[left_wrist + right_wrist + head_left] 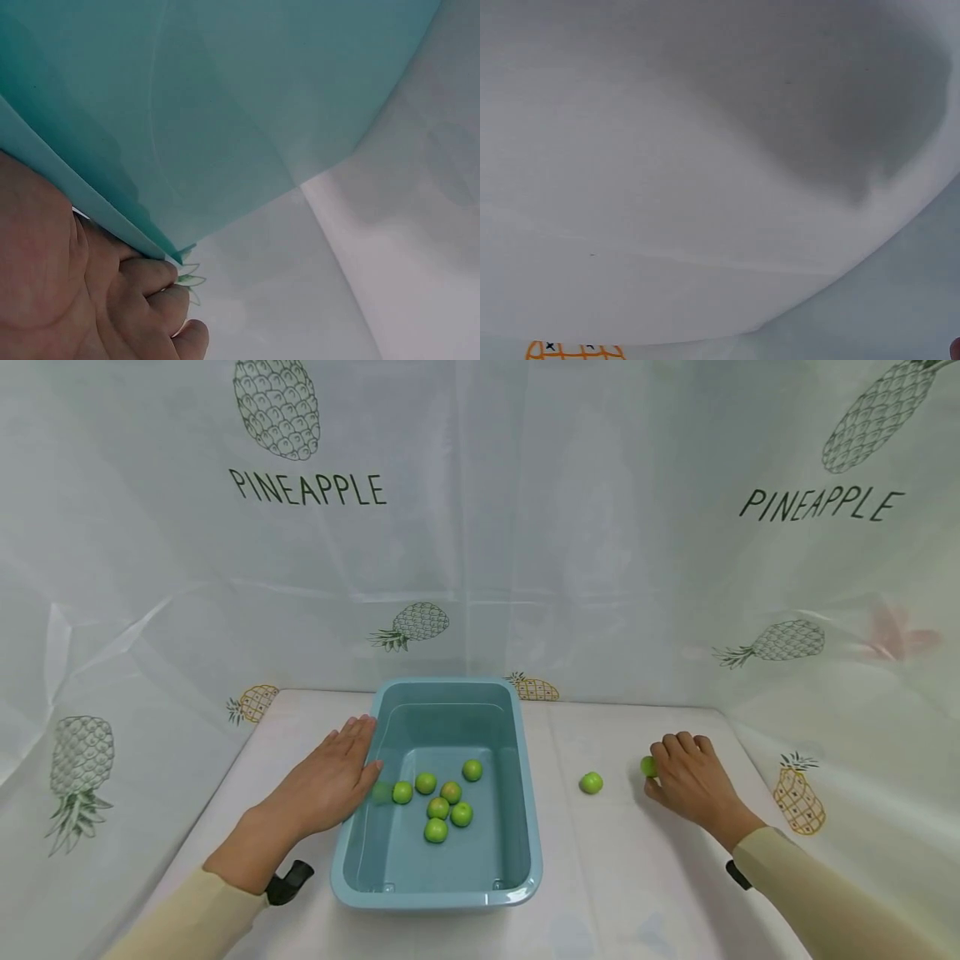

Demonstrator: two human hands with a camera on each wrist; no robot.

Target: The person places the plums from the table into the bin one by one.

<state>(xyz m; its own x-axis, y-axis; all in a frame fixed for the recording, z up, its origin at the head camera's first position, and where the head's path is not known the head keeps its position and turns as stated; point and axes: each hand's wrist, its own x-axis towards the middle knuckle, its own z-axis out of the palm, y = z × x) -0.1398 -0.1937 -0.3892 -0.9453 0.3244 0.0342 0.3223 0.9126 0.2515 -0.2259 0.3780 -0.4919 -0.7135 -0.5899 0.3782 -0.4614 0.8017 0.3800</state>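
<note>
A blue-grey plastic tub stands on the table, with several small round green fruits lying inside it. My left hand rests along the tub's left rim, fingers straight. In the left wrist view that hand lies against the outside of the tub wall. Out to the right, my right hand pinches a small green fruit between thumb and fingers, partly hidden by the hand. Another green fruit lies on the table between the tub and that hand. The right wrist view barely catches a fingertip.
A pale cloth covers the table. Behind and on both sides hang sheets printed with pineapples. The table's far edge meets the back sheet just behind the tub.
</note>
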